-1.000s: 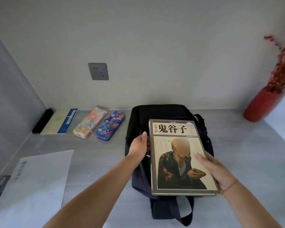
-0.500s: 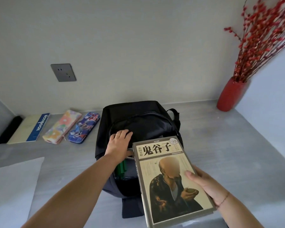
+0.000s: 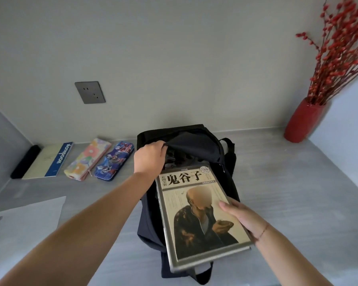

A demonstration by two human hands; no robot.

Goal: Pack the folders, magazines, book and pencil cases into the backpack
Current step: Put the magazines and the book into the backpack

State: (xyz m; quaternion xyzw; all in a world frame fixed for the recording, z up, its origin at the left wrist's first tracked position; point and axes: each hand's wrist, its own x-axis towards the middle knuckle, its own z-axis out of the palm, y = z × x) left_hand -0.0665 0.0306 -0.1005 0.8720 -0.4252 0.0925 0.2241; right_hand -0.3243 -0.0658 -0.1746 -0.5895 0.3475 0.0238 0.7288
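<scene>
A black backpack [image 3: 225, 162] lies on the grey desk, its top flap lifted. My left hand [image 3: 150, 158] grips the flap's edge and holds the opening apart. A beige hardcover book [image 3: 196, 215] with a seated figure on its cover hovers over the bag's front, its far end at the opening. My right hand [image 3: 243, 216] holds the book at its right edge, fingers on the cover. A floral pencil case [image 3: 87, 159] and a blue cartoon pencil case [image 3: 114, 161] lie to the left of the bag. What is inside the bag is mostly dark.
A notebook with a blue spine [image 3: 49, 161] and a black case [image 3: 25, 162] lie at the far left by the wall. White papers [image 3: 27, 221] sit at the near left. A red vase [image 3: 303, 120] with red branches stands at the back right.
My left hand has lifted the backpack's flap higher and further back. The book has moved forward, its far end now at the opening. The camera has shifted.
</scene>
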